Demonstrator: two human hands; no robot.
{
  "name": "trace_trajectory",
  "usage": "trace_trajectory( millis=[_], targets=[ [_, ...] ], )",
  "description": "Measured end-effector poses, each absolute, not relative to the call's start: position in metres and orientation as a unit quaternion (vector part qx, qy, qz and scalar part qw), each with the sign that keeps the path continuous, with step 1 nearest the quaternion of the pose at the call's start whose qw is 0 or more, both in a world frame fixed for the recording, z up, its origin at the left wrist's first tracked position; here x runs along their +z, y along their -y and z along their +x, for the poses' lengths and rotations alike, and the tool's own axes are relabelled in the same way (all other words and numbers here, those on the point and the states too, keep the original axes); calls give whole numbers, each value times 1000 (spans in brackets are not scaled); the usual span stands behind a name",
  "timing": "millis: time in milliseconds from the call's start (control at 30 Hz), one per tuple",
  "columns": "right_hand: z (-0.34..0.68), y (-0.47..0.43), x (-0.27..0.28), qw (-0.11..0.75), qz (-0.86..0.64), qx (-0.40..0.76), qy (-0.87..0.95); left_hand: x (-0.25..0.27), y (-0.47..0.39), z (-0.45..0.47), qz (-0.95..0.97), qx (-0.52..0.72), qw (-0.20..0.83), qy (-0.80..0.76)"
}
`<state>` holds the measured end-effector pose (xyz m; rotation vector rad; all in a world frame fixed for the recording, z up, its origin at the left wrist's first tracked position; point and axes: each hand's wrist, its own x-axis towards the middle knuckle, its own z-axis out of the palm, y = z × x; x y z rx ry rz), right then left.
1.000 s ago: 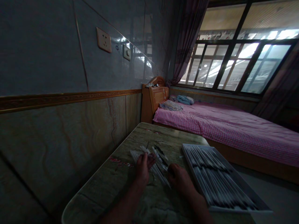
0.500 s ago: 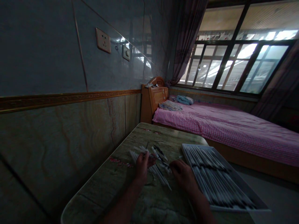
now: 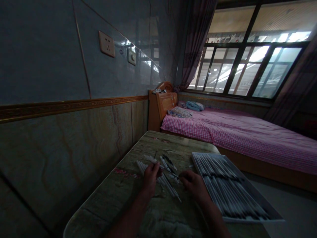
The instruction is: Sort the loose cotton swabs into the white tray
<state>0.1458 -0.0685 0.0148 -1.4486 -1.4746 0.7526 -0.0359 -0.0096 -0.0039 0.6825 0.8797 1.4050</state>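
My left hand [image 3: 151, 174] is closed, thumb and fingers pinched together among loose white pen barrels [image 3: 170, 187] on the table. What sits between its fingertips is too dim to make out. A thin dark rod [image 3: 155, 154] sticks up just beyond it. To the right, my right hand [image 3: 192, 182] is also pinched, its fingertips beside small black pen parts [image 3: 169, 161] and short clear pieces. Whatever it grips is too small to name. Close to its right lies a shallow tray [image 3: 257, 186] filled with two rows of white pens with black ends.
The marble-patterned table [image 3: 111, 201] has rounded corners and stands near a tiled wall [image 3: 104, 132]. Past its far edge is a bed [image 3: 223, 129] with a pink checked sheet and a wooden headboard [image 3: 165, 102]. The tray overhangs the table's right edge.
The view has shifted slightly. Both hands stay nearly in place, with the left fingers drawn a little closer together. The pens and tray lie as before.
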Motion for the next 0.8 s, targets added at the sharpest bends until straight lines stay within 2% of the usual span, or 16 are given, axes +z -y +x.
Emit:
trace_trajectory(
  millis=[300,400,467,600,800],
  targets=[
    [128,64,12,555,-549,378,497,-1,45,-9,297,481,779,-271],
    [127,61,7,565,-543,388,485,-3,41,-12,265,489,789,-260],
    [133,60,1,566,-568,342,491,-4,33,-15,223,514,780,-277],
    [148,59,-15,510,-628,197,554,-5,20,-21,174,563,748,-305],
    [145,58,-22,362,-684,106,625,-2,21,-19,171,557,742,-330]
  ],
)
